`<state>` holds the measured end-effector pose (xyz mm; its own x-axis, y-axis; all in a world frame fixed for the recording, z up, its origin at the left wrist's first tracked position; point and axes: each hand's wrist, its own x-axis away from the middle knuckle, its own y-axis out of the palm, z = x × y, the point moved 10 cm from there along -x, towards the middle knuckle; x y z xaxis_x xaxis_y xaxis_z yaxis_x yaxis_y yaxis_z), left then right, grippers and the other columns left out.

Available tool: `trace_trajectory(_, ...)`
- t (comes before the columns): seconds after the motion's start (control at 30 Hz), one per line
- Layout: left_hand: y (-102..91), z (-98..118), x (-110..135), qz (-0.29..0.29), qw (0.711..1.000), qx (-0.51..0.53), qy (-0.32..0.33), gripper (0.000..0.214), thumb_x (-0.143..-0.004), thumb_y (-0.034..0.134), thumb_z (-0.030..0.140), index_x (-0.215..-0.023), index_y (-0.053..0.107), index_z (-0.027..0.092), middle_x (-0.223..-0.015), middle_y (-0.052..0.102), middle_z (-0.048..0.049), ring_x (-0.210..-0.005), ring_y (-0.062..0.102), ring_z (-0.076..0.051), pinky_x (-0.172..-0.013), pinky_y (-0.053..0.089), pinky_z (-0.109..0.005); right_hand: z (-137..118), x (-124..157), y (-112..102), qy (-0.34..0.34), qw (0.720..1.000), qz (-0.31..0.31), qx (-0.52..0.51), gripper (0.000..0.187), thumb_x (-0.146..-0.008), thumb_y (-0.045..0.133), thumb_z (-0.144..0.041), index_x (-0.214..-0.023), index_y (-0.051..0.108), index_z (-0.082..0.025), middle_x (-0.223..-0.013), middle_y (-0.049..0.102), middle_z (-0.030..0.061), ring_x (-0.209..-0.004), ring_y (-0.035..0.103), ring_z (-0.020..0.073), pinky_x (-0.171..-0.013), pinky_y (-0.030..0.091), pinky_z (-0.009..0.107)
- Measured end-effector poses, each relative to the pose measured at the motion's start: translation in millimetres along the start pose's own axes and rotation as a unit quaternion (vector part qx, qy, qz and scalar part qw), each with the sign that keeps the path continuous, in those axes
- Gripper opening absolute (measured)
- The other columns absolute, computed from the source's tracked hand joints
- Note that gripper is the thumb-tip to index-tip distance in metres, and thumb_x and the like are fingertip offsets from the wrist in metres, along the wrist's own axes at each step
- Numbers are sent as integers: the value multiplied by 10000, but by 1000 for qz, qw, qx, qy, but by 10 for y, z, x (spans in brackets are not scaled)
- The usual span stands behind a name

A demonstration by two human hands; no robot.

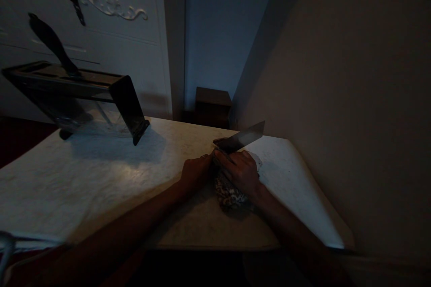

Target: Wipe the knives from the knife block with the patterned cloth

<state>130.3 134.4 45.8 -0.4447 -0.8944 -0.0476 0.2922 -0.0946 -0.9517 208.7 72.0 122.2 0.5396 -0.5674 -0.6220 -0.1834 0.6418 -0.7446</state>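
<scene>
A broad-bladed knife (251,135) is held over the table, its blade pointing up and to the right. My left hand (197,171) is closed at the near end of the knife, where the handle is hidden by my hands. A patterned dark and light cloth (230,197) hangs bunched under my right hand (240,170), whose fingers are wrapped round it. The right hand presses against the base of the blade, close beside my left hand. Dim light hides the exact finger contacts.
On the left of the pale marbled table (134,184) stands a black knife block (97,78) with clear sides and one black knife handle (50,40) sticking up. A white ornate door (128,54) is behind it. A brown box (213,103) sits beyond the table, and a wall (353,98) borders the right.
</scene>
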Motion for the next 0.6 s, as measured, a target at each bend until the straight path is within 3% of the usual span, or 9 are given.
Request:
trace_trajectory(0.27, -26, 73, 27, -2, 999, 15, 30, 343, -975, 399, 321, -1259, 561, 220, -1004, 703, -105, -864, 682, -247, -659, 453, -318, 81, -21, -64, 50, 998, 25, -10, 328, -976, 496, -271, -1274, 630, -240, -691, 582, 34, -672, 491, 163, -658, 351, 326)
trace_trajectory(0.43, -39, 94, 36, -2, 999, -17, 45, 328, -975, 397, 310, -1255, 555, 243, -1016, 706, -77, -881, 687, -241, -632, 430, -305, 114, -6, -140, 48, 997, 66, 2, 385, -963, 510, -289, -1320, 597, -178, -681, 600, 37, -651, 521, 174, -651, 385, 339)
trace_trajectory(0.6, -26, 68, 34, -2, 998, -28, 52, 323, -968, 425, 332, -1254, 547, 243, -1071, 706, -54, -913, 686, -235, -635, 418, -302, 284, 40, -59, 95, 994, 51, -36, 434, -928, 541, -329, -1327, 595, -168, -725, 656, 44, -676, 575, 186, -663, 427, 338)
